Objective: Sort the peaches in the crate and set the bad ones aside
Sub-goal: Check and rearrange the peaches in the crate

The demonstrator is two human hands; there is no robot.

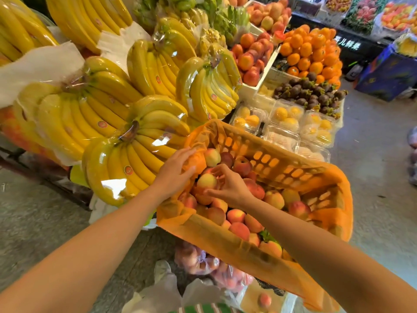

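My right hand [228, 186] has its fingers curled round a pale yellow-pink peach [206, 181] on top of the heap, near the left end of the orange crate [282, 164]. My left hand [174, 170] lies with its fingers mostly straight on the orange liner [198, 136] at the crate's left edge, just beside that peach. The other peaches [237, 216] fill the crate, which sits right beside the wrapped bananas [108, 123]. Below the crate I can see a clear bag of peaches [198, 260] on the floor.
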